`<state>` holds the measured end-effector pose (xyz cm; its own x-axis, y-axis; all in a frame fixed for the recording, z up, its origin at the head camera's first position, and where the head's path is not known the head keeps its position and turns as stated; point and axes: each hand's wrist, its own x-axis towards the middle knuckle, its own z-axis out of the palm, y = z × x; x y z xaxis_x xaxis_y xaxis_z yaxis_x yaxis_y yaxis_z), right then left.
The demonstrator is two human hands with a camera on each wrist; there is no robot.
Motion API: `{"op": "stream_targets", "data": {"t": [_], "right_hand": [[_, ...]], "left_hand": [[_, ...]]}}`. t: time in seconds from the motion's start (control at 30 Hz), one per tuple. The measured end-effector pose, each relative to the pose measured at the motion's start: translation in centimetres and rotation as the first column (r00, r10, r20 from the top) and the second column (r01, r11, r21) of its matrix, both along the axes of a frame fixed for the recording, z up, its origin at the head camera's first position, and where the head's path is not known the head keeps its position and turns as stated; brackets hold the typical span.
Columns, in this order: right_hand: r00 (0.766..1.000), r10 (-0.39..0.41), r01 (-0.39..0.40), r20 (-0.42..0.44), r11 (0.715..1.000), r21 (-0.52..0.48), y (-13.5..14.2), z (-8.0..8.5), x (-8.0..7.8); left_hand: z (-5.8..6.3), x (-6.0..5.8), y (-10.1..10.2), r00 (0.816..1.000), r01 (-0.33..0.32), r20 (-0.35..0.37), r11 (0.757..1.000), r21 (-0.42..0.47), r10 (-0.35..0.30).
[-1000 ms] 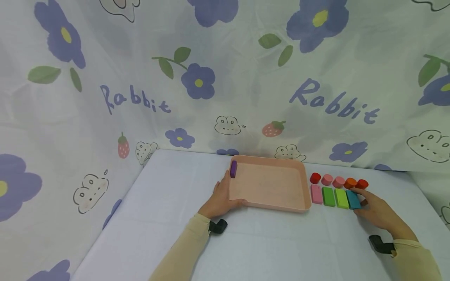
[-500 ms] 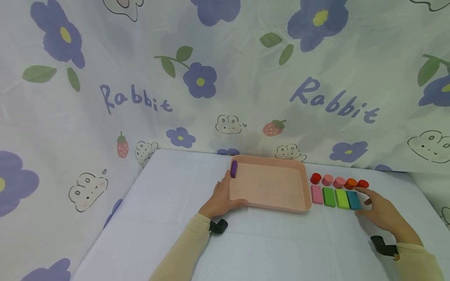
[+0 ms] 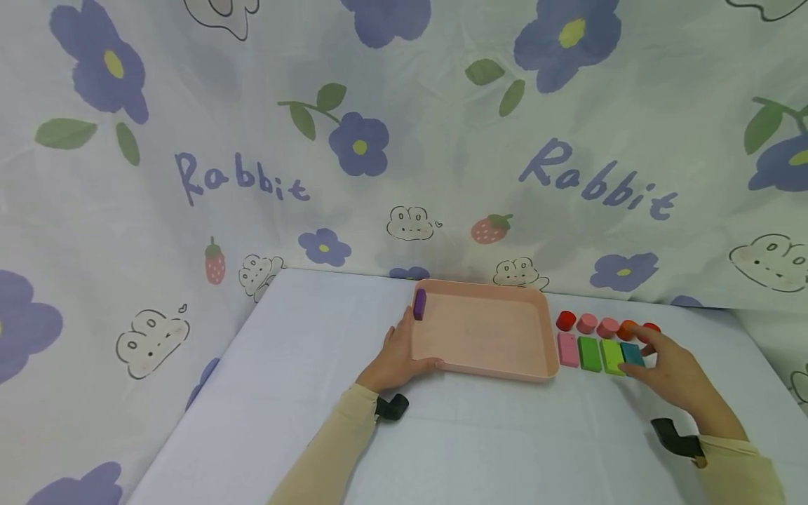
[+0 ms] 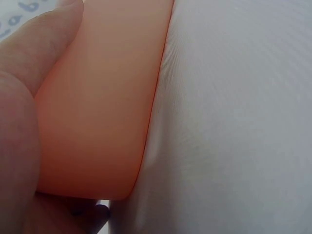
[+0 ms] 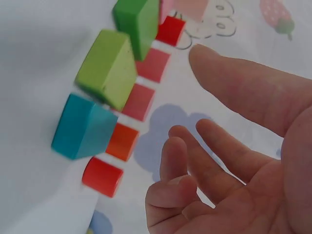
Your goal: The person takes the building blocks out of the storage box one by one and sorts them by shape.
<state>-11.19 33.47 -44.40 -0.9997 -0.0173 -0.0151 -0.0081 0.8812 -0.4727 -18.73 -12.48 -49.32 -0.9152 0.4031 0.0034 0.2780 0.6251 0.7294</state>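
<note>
At the near left corner of a shallow pink tray (image 3: 486,344), my left hand (image 3: 393,359) holds on, its thumb along the front wall and its fingers along the left side. A purple block (image 3: 419,304) stands inside the tray against the left wall. My right hand (image 3: 674,372) is over the right end of the blocks, thumb and fingers spread apart with nothing between them. Nearest to it is a blue block (image 5: 80,127), partly covered by the hand in the head view. Beside that stand a lime block (image 5: 108,70) and a green block (image 5: 136,27).
A pink block (image 3: 568,349) ends the row on the tray side. Behind the row are several short cylinders: a red cylinder (image 3: 566,320), two pink ones, an orange cylinder (image 5: 123,141) and another red one (image 5: 103,176). A patterned cloth (image 3: 442,140) hangs behind the white table (image 3: 492,449).
My right hand first moved slightly right, off the blue block, then came back left over it with fingers spread wider. My left hand and the tray have stayed put.
</note>
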Motion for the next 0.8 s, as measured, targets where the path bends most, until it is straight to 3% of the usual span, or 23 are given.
{"op": "stream_targets", "data": {"t": [0.17, 0.33, 0.8], "right_hand": [[0.998, 0.021, -0.022, -0.058, 1.000, -0.021, -1.3, 0.0, 0.0], [0.998, 0.007, -0.010, -0.062, 0.999, -0.043, -2.8, 0.5, -0.4], [0.989, 0.070, -0.087, -0.133, 0.988, -0.125, -6.4, 1.6, -2.5]], "left_hand": [[0.2, 0.1, 0.0, 1.000, -0.005, 0.012, 1.000, -0.011, 0.005], [0.4, 0.1, 0.1, 1.000, -0.009, 0.012, 1.000, -0.018, 0.009], [0.5, 0.0, 0.3, 1.000, -0.011, 0.011, 1.000, -0.009, 0.011]]}}
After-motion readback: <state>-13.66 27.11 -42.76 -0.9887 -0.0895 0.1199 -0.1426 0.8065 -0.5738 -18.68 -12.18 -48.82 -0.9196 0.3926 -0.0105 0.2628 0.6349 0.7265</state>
